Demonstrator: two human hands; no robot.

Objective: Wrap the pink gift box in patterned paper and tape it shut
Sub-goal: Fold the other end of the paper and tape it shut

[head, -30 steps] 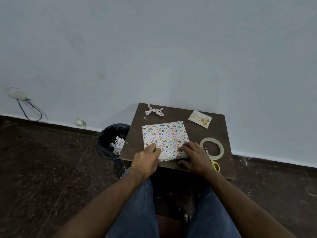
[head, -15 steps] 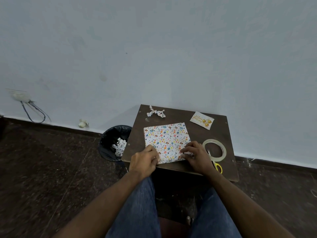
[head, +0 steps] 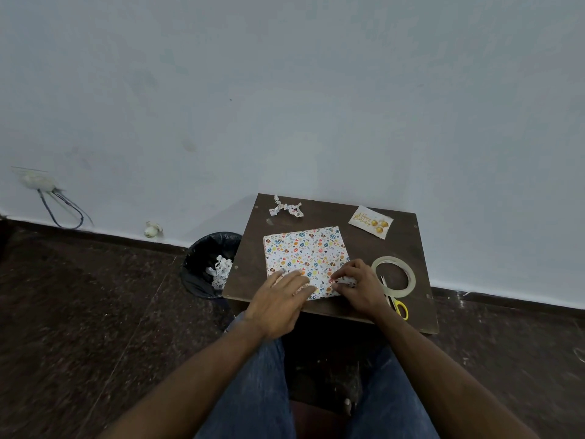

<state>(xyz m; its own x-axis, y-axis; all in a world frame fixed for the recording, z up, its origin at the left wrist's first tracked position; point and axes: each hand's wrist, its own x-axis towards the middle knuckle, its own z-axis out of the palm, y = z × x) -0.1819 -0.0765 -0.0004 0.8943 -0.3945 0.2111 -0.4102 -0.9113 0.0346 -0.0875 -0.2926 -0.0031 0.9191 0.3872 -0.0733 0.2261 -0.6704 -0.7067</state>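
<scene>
The gift box [head: 305, 255] lies flat on the small brown table [head: 408, 245], fully covered in white paper with coloured spots; no pink shows. My left hand [head: 281, 299] rests flat on its near left corner, fingers spread on the paper. My right hand [head: 357, 286] pinches a folded flap of the paper at the near right corner. A roll of clear tape [head: 393, 275] lies just right of my right hand. Yellow-handled scissors [head: 395, 299] lie across the roll's near side.
A crumpled paper scrap [head: 286, 209] sits at the table's far left. A "Happy Birthday" card [head: 371, 222] lies at the far right. A black bin [head: 210, 264] with paper scraps stands on the floor left of the table. My knees are under the table's near edge.
My left hand slid right across the box's near edge. My right hand closed its fingers on the paper flap at the near right corner. The box has not moved.
</scene>
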